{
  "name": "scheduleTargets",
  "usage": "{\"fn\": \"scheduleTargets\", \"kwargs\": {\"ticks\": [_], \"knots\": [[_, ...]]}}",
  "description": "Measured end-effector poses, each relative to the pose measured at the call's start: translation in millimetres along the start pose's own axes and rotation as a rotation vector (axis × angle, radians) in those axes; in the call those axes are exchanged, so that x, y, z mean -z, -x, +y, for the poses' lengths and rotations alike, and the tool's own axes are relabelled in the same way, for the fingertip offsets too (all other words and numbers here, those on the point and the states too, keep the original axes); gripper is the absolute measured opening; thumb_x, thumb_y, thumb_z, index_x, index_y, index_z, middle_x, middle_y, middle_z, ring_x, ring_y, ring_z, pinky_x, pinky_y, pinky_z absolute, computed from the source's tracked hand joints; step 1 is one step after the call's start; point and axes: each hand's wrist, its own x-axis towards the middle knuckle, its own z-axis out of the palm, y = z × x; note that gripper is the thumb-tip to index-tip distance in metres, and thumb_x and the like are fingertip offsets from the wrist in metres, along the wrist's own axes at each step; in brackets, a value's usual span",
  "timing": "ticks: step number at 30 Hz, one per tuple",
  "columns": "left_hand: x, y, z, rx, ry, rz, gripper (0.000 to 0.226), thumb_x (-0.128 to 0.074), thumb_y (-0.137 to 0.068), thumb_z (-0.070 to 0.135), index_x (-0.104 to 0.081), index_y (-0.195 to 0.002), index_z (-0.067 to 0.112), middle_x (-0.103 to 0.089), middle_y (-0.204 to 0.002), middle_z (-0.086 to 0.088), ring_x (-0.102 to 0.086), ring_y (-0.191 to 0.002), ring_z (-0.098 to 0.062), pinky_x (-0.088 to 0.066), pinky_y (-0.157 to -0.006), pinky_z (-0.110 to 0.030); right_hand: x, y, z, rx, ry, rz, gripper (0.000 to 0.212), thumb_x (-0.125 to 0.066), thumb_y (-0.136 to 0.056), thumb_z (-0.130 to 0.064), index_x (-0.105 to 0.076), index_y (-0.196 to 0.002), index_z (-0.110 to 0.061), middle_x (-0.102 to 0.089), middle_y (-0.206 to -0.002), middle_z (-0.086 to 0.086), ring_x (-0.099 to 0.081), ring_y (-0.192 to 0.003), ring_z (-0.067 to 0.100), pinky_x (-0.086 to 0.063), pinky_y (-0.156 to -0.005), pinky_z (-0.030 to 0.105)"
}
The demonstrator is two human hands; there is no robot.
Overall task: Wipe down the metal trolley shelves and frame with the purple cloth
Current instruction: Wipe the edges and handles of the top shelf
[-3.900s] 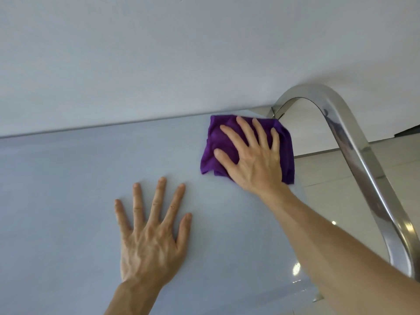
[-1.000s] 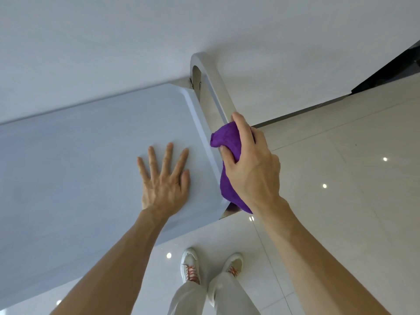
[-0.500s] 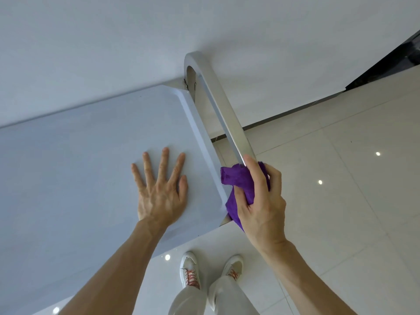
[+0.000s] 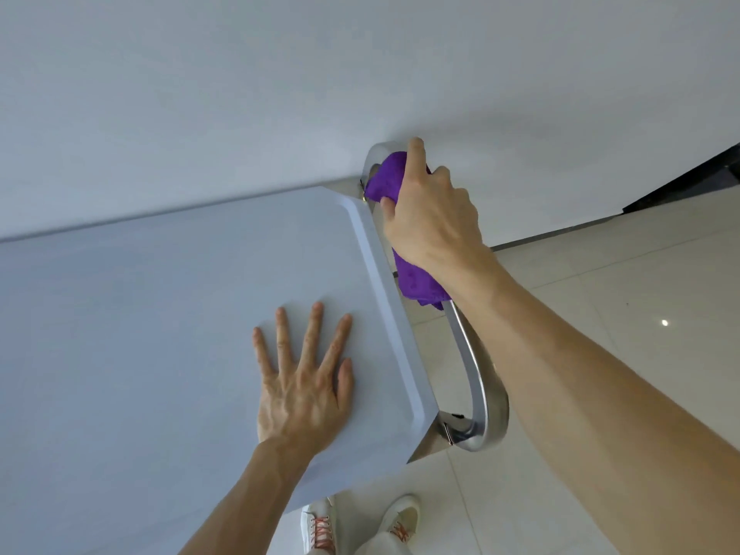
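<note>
Count: two hands, one purple cloth [image 4: 416,284], one trolley top shelf [image 4: 160,334], one curved metal handle bar [image 4: 478,388], two shoes.

Right hand [image 4: 434,218], at about 1 o'clock from frame centre: fingers curled round the purple cloth and the handle bar beneath it, index finger stretched up along the bar's far bend. The cloth is bunched; one lobe shows above the knuckles near the far corner of the shelf, a second hangs below the heel of the hand. Whether the thumb closes fully under the bar cannot be told, since the hand covers it.

Left hand [image 4: 306,384], at about 6 o'clock from centre: flat, palm down, fingers spread wide on the pale shelf surface, just inside the raised rim at its 3 o'clock side. It holds nothing.

The handle bar runs beside the shelf's right edge, from the far corner at 12 o'clock to the near corner bracket at 5 o'clock. The right forearm crosses over part of its middle.

Surroundings: white wall at 12 o'clock; glossy tiled floor [image 4: 600,314] at 3 to 5 o'clock; a dark strip at far 2 o'clock; two white shoes [image 4: 320,530] with reddish laces at 6 o'clock, partly hidden by the shelf's near corner.
</note>
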Motion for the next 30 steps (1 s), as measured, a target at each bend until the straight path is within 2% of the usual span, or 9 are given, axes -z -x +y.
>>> {"fn": "scheduleTargets", "kwargs": {"ticks": [5, 8, 10, 13, 15, 18, 21, 25, 30], "knots": [[1, 0, -2, -0.018, 0.024, 0.019, 0.059, -0.029, -0.101, 0.046, -0.021, -0.158, 0.035, -0.020, -0.166, -0.004, -0.007, -0.151, -0.046, -0.007, -0.116, -0.070, -1, -60, -20, 0.025, -0.026, -0.112, 0.062, -0.058, -0.093, -0.032, -0.028, -0.145, -0.015, -0.052, -0.120, 0.017, -0.055, -0.099, 0.041, -0.035, -0.070, 0.039], [5, -2, -2, -0.014, 0.025, 0.003, 0.058, -0.027, -0.101, 0.048, -0.021, -0.158, 0.036, -0.020, -0.166, -0.003, -0.007, -0.151, -0.045, -0.008, -0.117, -0.070, 0, -70, -25, 0.022, -0.148, -0.096, 0.062, -0.059, -0.090, -0.040, -0.031, -0.140, -0.018, -0.044, -0.125, 0.013, -0.052, -0.091, 0.038, -0.039, -0.074, 0.039], [8, -5, -3, -0.012, 0.026, -0.014, 0.058, -0.026, -0.101, 0.048, -0.021, -0.158, 0.037, -0.019, -0.166, -0.003, -0.007, -0.151, -0.045, -0.007, -0.117, -0.070, 2, -67, -24, 0.054, -0.270, -0.008, 0.049, -0.057, -0.088, -0.036, -0.038, -0.131, -0.021, -0.039, -0.120, 0.007, -0.052, -0.084, 0.035, -0.041, -0.075, 0.038], [8, -1, -6, -0.001, 0.012, -0.031, 0.058, -0.024, -0.101, 0.049, -0.020, -0.158, 0.037, -0.019, -0.166, -0.002, -0.005, -0.152, -0.044, -0.007, -0.117, -0.069, 2, -52, -20, 0.157, -0.210, -0.061, 0.036, -0.053, -0.088, -0.029, -0.052, -0.124, -0.023, -0.043, -0.126, 0.005, -0.058, -0.100, 0.035, -0.043, -0.082, 0.036], [8, 2, -7, -0.001, 0.000, -0.036, 0.058, -0.021, -0.102, 0.050, -0.018, -0.158, 0.038, -0.018, -0.166, -0.002, -0.004, -0.152, -0.044, -0.006, -0.117, -0.069, 6, -34, -13, 0.197, -0.176, -0.095, 0.044, -0.054, -0.087, -0.025, -0.052, -0.130, -0.025, -0.042, -0.138, 0.002, -0.057, -0.109, 0.035, -0.044, -0.089, 0.037], [8, 2, -6, 0.007, -0.017, -0.052, 0.058, -0.019, -0.102, 0.050, -0.016, -0.158, 0.038, -0.017, -0.166, -0.002, -0.005, -0.152, -0.044, -0.006, -0.117, -0.068, 12, 17, 4, 0.213, -0.162, -0.060, 0.062, -0.058, -0.084, -0.023, -0.040, -0.142, -0.029, -0.022, -0.156, -0.001, -0.060, -0.098, 0.039, -0.050, -0.083, 0.043], [8, 2, -3, 0.009, -0.017, -0.053, 0.058, -0.020, -0.101, 0.050, -0.018, -0.158, 0.038, -0.019, -0.166, -0.002, -0.007, -0.152, -0.044, -0.006, -0.118, -0.068, 12, 76, 20, 0.249, 0.021, -0.022, 0.073, -0.060, -0.081, -0.024, -0.032, -0.148, -0.029, -0.009, -0.163, 0.005, -0.060, -0.083, 0.039, -0.055, -0.070, 0.046], [8, 1, -1, 0.005, -0.013, -0.049, 0.058, -0.024, -0.101, 0.049, -0.021, -0.157, 0.037, -0.021, -0.165, -0.003, -0.008, -0.151, -0.044, -0.007, -0.117, -0.069, 9, 83, 27, 0.214, 0.048, -0.021, 0.071, -0.060, -0.085, -0.019, -0.030, -0.148, -0.031, -0.011, -0.160, 0.007, -0.061, -0.079, 0.035, -0.056, -0.068, 0.044], [8, -1, 0, 0.003, -0.023, -0.041, 0.059, -0.026, -0.101, 0.049, -0.019, -0.158, 0.037, -0.020, -0.166, -0.003, -0.006, -0.151, -0.045, -0.006, -0.117, -0.069, 6, 46, 21, 0.200, -0.036, -0.033, 0.059, -0.060, -0.088, -0.023, -0.038, -0.142, -0.035, -0.031, -0.143, 0.008, -0.060, -0.079, 0.043, -0.055, -0.072, 0.046]]}}
